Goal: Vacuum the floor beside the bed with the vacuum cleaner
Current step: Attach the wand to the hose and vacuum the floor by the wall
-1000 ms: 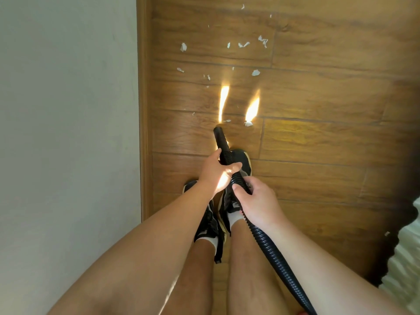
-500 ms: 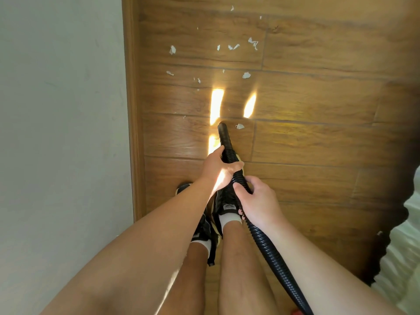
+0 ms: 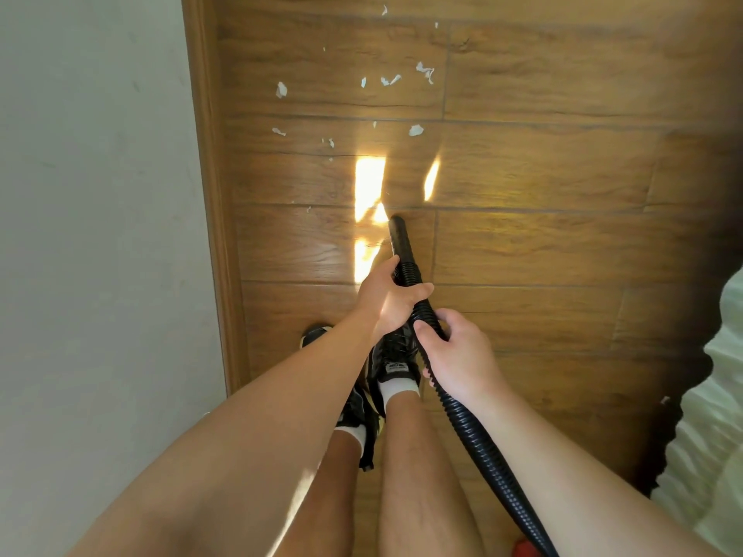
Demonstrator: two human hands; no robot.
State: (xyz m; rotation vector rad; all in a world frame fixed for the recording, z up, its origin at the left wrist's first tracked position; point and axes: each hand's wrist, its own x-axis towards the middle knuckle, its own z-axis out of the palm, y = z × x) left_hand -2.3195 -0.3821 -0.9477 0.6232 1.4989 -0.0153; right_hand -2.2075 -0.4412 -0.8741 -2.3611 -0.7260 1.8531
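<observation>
Both hands are on the black ribbed vacuum hose [image 3: 488,456] here. The left grip [image 3: 388,299] is wrapped around it up near the smooth nozzle end, thumb lying across the top. The right grip [image 3: 458,355] is clenched around the hose just behind the left one, fingers curled underneath. The nozzle [image 3: 400,239] pokes out ahead of the left grip, angled down at the wood floor [image 3: 542,255] right beside a bright sun patch [image 3: 370,182]; can't tell if the tip actually touches the boards. White paper scraps [image 3: 416,130] are scattered further ahead of the grips, well apart from the nozzle. The hose trails back from the right grip along that forearm and off the bottom edge. Below the grips are black shoes [image 3: 396,355] with white socks. Left of the left grip there's a wooden skirting board [image 3: 209,195] and a pale wall [image 3: 100,195]; off to the right, the bed [image 3: 715,396] edge with pale bedding.
</observation>
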